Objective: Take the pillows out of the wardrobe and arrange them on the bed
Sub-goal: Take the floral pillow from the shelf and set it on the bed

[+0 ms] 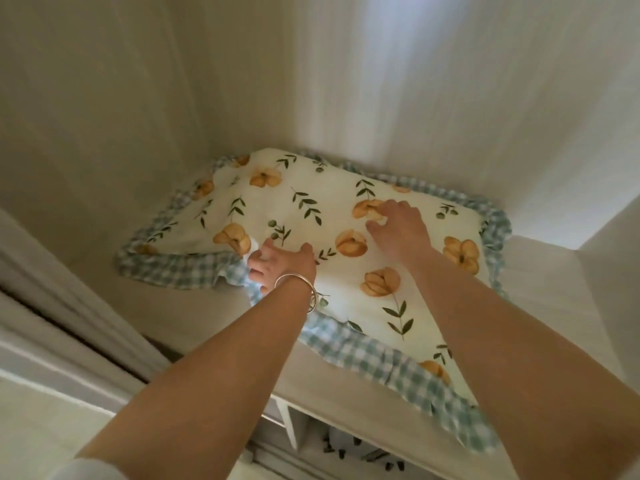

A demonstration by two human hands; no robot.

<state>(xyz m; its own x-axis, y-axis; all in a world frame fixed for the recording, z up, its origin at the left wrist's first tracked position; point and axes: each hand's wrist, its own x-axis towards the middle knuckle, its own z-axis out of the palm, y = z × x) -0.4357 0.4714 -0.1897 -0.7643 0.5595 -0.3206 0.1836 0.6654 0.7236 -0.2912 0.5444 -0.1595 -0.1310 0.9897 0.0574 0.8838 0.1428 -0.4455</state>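
A white pillow (311, 209) printed with orange flowers and green leaves, edged with a blue-and-white checked frill, lies on the top shelf (194, 317) of a pale wardrobe. Its near corner hangs over the shelf's front edge. My left hand (280, 268), with a silver bangle at the wrist, grips the pillow's near edge with fingers curled under the fabric. My right hand (398, 226) rests flat on top of the pillow, fingers spread. No second pillow shows beneath or behind it.
Wardrobe walls (104, 116) close in the shelf on the left, back and right. A door frame (52, 306) runs along the lower left. Below the shelf a lower compartment (346, 448) holds dark hangers or clips.
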